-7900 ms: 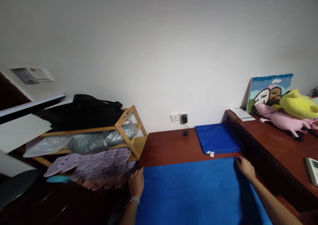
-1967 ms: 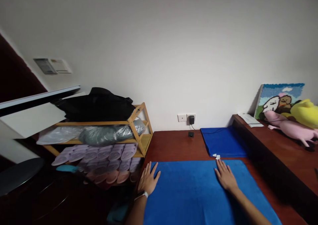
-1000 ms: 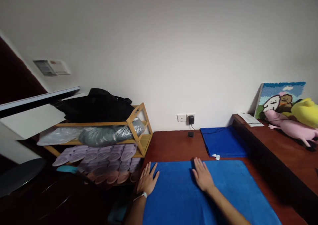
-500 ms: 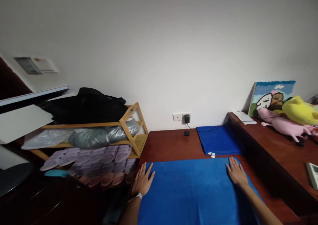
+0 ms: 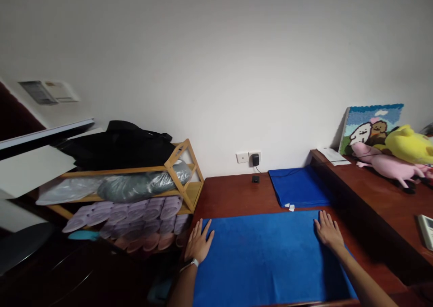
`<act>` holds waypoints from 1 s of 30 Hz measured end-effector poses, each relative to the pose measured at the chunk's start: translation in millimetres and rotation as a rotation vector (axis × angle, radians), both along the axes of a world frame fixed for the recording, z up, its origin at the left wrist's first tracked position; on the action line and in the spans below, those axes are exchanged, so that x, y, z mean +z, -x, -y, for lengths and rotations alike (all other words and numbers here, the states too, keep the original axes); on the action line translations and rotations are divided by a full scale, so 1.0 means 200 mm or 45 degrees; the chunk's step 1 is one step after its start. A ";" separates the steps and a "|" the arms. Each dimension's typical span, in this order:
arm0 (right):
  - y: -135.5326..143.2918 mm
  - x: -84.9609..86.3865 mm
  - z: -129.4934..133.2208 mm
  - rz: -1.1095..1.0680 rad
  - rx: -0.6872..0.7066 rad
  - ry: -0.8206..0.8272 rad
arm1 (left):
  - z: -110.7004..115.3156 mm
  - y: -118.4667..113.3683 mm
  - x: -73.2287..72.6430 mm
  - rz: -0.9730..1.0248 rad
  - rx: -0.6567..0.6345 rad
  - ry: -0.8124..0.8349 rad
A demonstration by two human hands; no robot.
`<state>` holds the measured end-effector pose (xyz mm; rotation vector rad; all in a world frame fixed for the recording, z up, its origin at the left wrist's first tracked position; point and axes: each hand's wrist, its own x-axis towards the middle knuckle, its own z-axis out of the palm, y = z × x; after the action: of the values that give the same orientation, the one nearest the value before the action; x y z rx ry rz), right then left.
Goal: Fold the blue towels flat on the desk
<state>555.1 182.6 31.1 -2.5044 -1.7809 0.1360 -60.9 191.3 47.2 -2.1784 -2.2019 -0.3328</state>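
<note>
A blue cloth [image 5: 264,253] lies spread over the front of the reddish-brown table, with a slight crease near its lower middle. My left hand [image 5: 199,244] rests flat on its far left corner, fingers stretched out, a watch band on the wrist. On the far right corner lies my right hand [image 5: 329,231], palm down with fingers extended. Neither hand grips anything. Just behind the spread cloth is a folded darker blue cloth [image 5: 299,189] with small white tags on its front edge.
On the left stands a wooden rack [image 5: 184,180] with a black bag [image 5: 122,146] on top and purple slippers [image 5: 145,210] below. A black plug [image 5: 255,159] sits in the wall outlet. The raised ledge at right holds a pink plush toy [image 5: 385,165] and a yellow plush toy [image 5: 409,144].
The view has shifted slightly, and more of the spread cloth's near edge shows. Both hands stay flat at the same corners of the cloth.
</note>
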 end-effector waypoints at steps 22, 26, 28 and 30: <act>0.31 -0.02 0.15 -0.094 0.181 0.008 | 0.01 -0.02 0.05 0.016 0.001 0.046; -0.09 -0.05 0.20 -0.037 -0.018 0.030 | -0.01 0.00 0.02 0.012 -0.002 0.023; -0.16 -0.06 0.22 -0.018 -0.039 0.019 | -0.02 0.01 -0.01 0.020 -0.007 0.007; -0.17 -0.06 0.22 -0.005 -0.040 0.017 | -0.04 0.02 -0.03 0.044 -0.009 -0.011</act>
<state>588.9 137.7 18.7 -2.5385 -1.7441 0.1515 -64.1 198.4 41.2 -2.1930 -2.2069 -0.3826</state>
